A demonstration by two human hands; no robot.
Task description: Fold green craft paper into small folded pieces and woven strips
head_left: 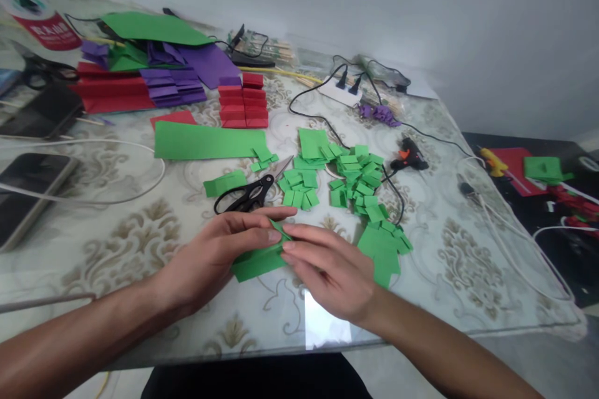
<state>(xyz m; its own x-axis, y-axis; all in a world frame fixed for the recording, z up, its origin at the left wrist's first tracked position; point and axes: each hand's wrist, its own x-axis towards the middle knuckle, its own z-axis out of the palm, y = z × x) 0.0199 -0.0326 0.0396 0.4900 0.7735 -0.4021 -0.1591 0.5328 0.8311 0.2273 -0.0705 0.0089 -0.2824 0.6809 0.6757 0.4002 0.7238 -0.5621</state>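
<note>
My left hand and my right hand meet near the table's front edge over a folded green paper strip. Both hands pinch the strip, fingers pressed together on its upper end. Black scissors lie just beyond my fingertips. A heap of small green paper squares spreads behind and to the right of my hands. More green pieces lie right beside my right hand.
A long green sheet, stacks of red paper, purple paper and red sheets lie at the back left. A glue gun, power strip and cables sit at the back right. Two phones rest at the left.
</note>
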